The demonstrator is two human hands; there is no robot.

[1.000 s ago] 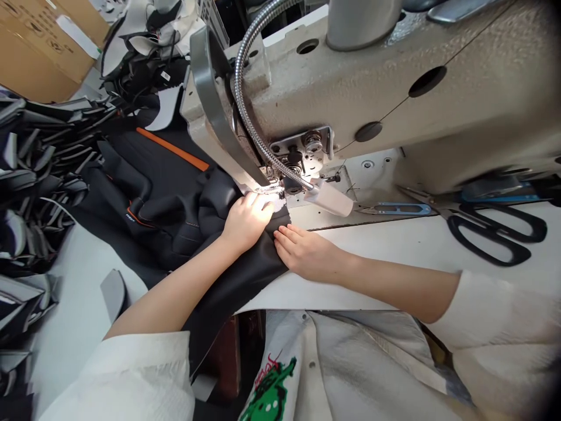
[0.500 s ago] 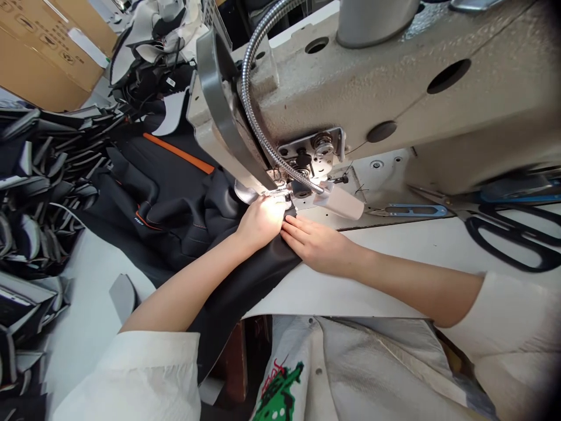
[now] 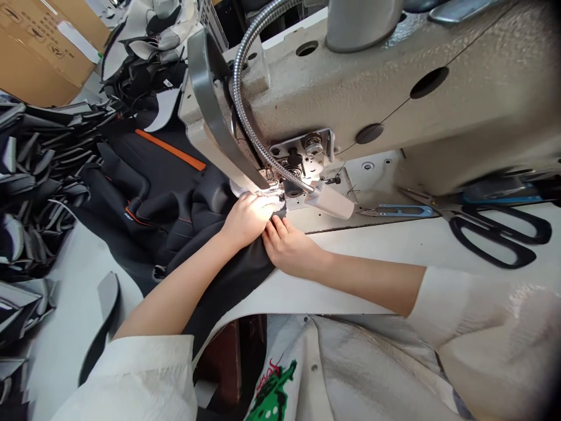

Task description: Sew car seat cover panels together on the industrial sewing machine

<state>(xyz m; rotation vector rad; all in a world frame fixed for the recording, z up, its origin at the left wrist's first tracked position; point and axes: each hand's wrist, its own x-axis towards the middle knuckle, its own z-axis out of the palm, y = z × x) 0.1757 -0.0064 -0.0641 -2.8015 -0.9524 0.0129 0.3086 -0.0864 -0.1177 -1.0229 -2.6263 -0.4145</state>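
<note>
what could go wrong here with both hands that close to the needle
The left hand presses the black fabric right under the presser foot area, so its fingers could get caught by the needle. The right hand holds the fabric edge; a slip could skew the seam. The big scissors lie near the right sleeve.

My right hand (image 3: 289, 248) has slid in against my left hand (image 3: 245, 219), its fingers now curled, bunching the black fabric (image 3: 228, 280) by the needle

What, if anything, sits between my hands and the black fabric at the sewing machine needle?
Nothing visible does. The left hand and right hand both rest directly on the black fabric, just in front of the needle area of the sewing machine.
</note>
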